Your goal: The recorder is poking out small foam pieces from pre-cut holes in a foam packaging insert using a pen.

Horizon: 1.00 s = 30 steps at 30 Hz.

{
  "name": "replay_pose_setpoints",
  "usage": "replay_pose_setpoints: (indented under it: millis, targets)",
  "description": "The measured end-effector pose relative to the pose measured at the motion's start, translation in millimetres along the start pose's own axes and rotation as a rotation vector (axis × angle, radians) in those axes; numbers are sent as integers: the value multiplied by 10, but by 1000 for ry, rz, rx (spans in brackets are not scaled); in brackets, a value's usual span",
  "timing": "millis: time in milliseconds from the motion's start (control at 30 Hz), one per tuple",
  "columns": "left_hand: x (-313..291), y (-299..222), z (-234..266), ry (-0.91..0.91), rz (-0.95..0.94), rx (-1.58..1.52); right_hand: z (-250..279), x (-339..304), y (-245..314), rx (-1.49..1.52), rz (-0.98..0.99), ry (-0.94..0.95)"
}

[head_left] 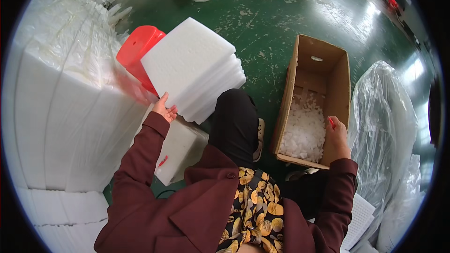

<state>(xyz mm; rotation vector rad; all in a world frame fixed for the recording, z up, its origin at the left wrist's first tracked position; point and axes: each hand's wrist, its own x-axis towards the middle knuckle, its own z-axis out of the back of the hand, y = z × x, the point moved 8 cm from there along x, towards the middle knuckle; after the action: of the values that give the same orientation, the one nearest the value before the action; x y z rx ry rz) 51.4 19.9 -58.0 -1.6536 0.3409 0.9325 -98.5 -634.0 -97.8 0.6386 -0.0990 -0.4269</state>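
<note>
Foam (192, 68) stands in a stack of white sheets ahead and to the left of the seated person, its lower end by a white block (180, 143) and a red stool (137, 49) showing behind it; what carries the weight I can't tell from here. The left grip (165, 108) is at the near edge, thumb and fingers apart, clamped on nothing, and whether the skin touches I can't say. Over to the right, the right grip (337, 133) is closed round a small red tool (331, 122) above a carton (340, 72) partly filled with white scraps (302, 133). To me this looks like the step of trimming the sheets by hand; the next move, I'd judge, calls for the left fingers to steady that edge while the tool comes across from the carton.
</note>
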Motion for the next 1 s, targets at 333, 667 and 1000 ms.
replay_pose_setpoints:
  millis: [333, 667, 1000]
  targets:
    - [-711, 42, -194, 194, -279, -30, 239, -118, 202, 31, 109, -31]
    - [-1038, 420, -713, 500, -371, -55, 53, -267, 625, 1338, -350, 179]
    - [-1134, 502, -1899, 671, -426, 18, 180, -464, 296, 1546, -461, -62]
